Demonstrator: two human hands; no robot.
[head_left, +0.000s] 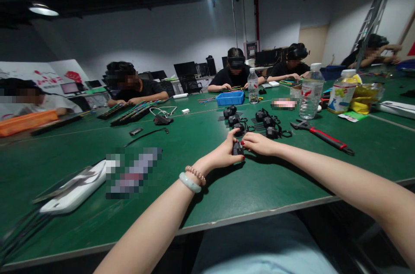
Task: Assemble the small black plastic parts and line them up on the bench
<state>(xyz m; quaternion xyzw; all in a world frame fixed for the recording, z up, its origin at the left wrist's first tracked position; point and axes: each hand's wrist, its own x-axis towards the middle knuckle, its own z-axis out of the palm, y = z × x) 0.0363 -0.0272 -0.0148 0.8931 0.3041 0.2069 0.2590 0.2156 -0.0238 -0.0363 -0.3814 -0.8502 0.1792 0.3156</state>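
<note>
A small black blocky part (237,148) sits low over the green table (275,187). My left hand (223,151), with a beaded bracelet and a pale bangle at the wrist, is closed round it, thumb in front and fingers behind. From the other side my right hand (258,143) has its bent fingertips against the part's right edge; what lies under them is hidden. Just beyond the hands stand two rows of similar black parts, a left group (231,114) and a right group (268,122), with thin prongs and black rings sticking out.
An adjustable wrench (324,136) with a red and black handle lies at right. Behind it are a clear plastic bottle (311,94) and a labelled bottle (342,92). A blue tray (230,98) is farther back. A white power strip (78,189) lies left. Several people work around the table.
</note>
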